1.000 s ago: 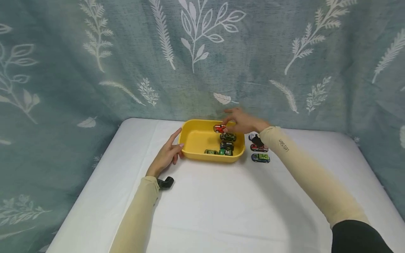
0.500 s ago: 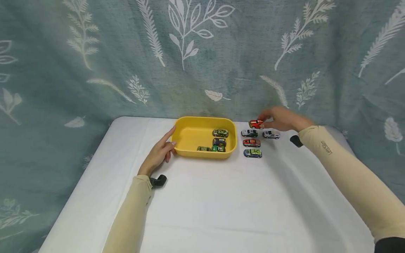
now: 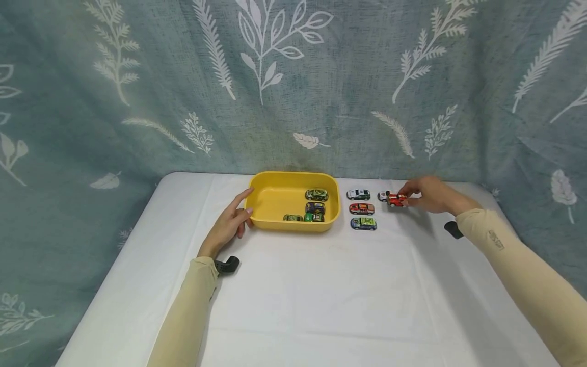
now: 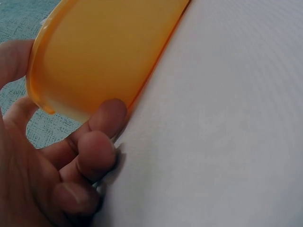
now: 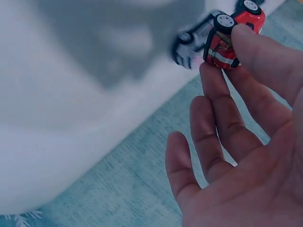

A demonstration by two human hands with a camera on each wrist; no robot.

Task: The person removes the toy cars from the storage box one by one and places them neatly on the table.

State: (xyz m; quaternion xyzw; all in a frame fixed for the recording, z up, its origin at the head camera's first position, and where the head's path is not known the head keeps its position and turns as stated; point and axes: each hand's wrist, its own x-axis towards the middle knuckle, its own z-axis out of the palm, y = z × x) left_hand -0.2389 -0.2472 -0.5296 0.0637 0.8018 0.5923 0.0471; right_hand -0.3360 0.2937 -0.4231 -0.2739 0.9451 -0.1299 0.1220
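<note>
My right hand (image 3: 431,194) pinches a red toy car (image 3: 396,200) with white markings between thumb and fingers. In the right wrist view the red car is tilted, and its wheels show. It partly covers a white toy car (image 3: 382,196) on the table; whether the two touch I cannot tell. My left hand (image 3: 225,224) grips the left end of a yellow tray (image 3: 293,225). The left wrist view has the thumb at the tray's rim and the other fingers bent against its outside. Several green and dark toy cars, among them a camouflage-green car (image 3: 316,194), lie along the tray's right side.
Right of the tray, a column of toy cars stands on the white table (image 3: 312,295): a white-and-green car (image 3: 358,194), a red-orange car (image 3: 362,208) and a lime-and-blue car (image 3: 364,223). A leaf-patterned curtain (image 3: 275,127) hangs behind the table's far edge.
My right hand has taken the red car out of the tray and carried it right, past the column of cars, to the white car. My left hand stays at the tray. The view has shifted slightly.
</note>
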